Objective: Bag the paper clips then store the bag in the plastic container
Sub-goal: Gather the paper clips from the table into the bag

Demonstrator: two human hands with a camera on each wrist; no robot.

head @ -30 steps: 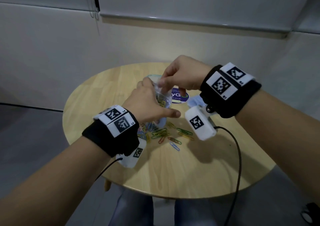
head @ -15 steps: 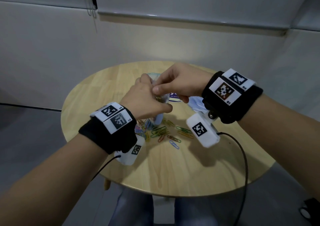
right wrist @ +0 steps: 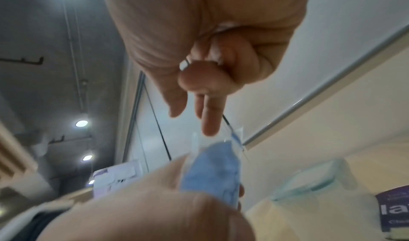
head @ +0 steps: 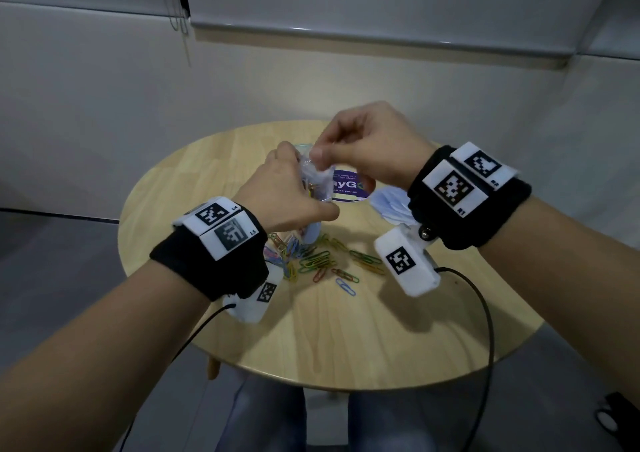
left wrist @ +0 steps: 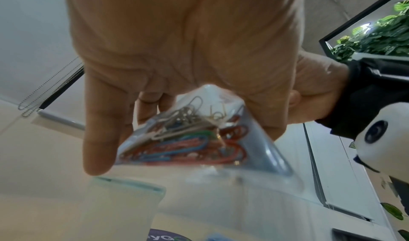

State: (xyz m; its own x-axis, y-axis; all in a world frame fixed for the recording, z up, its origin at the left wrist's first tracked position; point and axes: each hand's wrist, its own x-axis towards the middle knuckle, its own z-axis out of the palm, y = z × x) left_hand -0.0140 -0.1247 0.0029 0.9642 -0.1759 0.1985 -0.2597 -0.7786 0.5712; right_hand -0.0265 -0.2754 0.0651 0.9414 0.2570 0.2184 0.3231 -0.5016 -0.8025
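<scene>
A small clear bag with several coloured paper clips inside is held upright over the round wooden table. My left hand grips its body from the left. My right hand pinches the bag's top edge with thumb and forefinger while its other fingers stay curled. Several loose paper clips lie on the table under my left wrist. The clear plastic container with a teal rim stands just behind the bag, mostly hidden in the head view.
A round purple label lies flat on the table behind the bag. A crumpled pale blue sheet sits under my right wrist. The near half of the table holds only the wrist cables. The wall stands close behind.
My right hand has risen from inside the bag's mouth to its top edge. My left hand keeps its grip on the bag at about the same place.
</scene>
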